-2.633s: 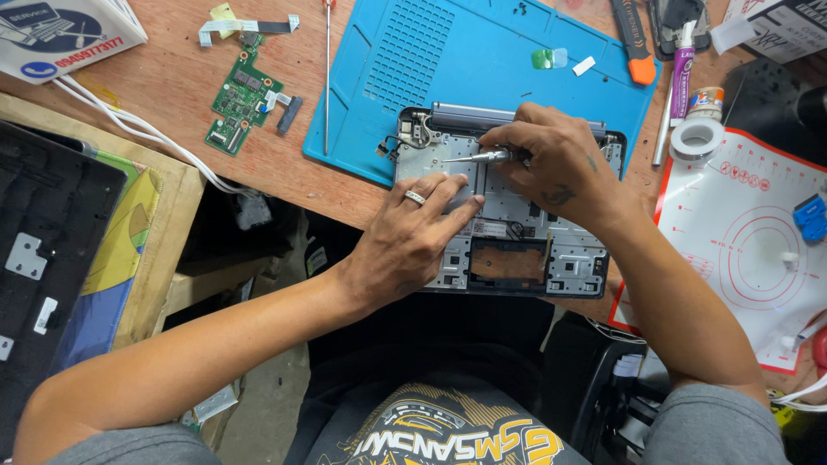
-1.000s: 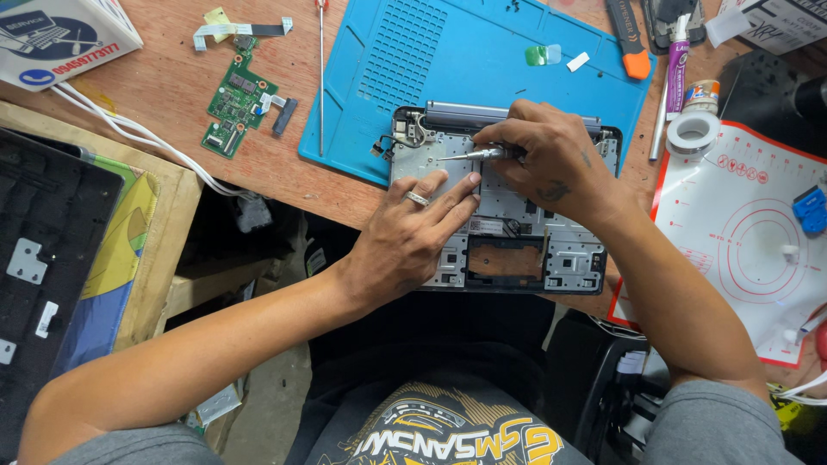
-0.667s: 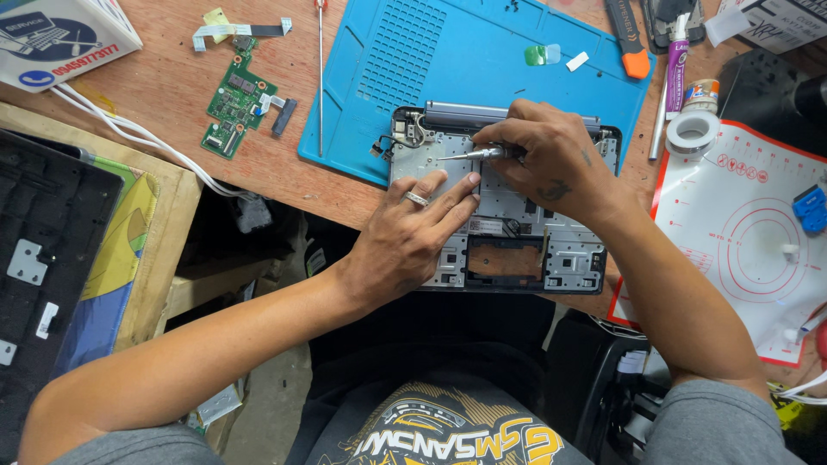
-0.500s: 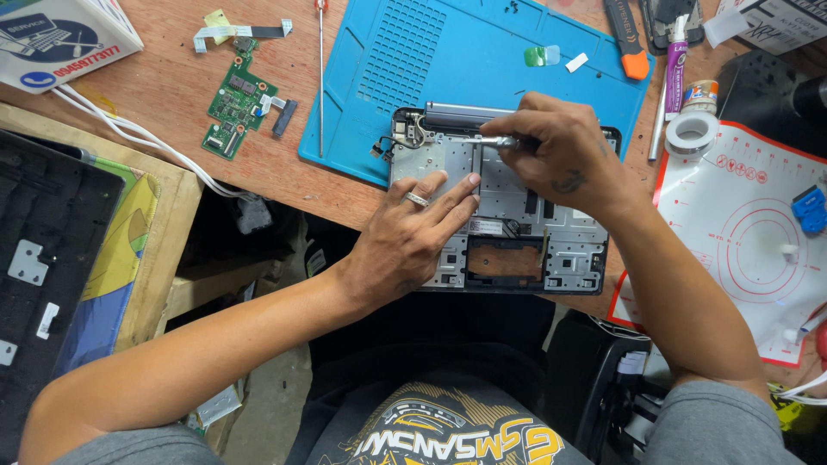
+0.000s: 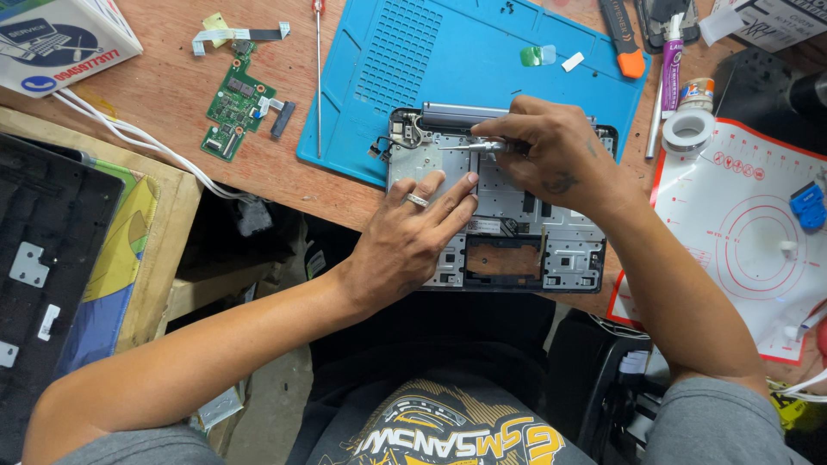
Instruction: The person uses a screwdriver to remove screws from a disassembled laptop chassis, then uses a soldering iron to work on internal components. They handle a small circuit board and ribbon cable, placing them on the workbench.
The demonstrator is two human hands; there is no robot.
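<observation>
Pressing left hand [image 5: 412,237] flat on laptop chassis [image 5: 517,232], right hand [image 5: 551,155] pinching screwdriver [image 5: 469,146]

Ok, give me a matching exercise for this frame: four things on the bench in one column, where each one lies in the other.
Things:
1. green circuit board
2. tape roll
3. left hand
4. thin screwdriver

Places:
A. flat on the laptop chassis
B. bare wood, left of the blue mat
C. along the blue mat's left edge
D. right of the blue mat, by the white sheet

Pairs: 1-B, 2-D, 3-A, 4-C
</observation>
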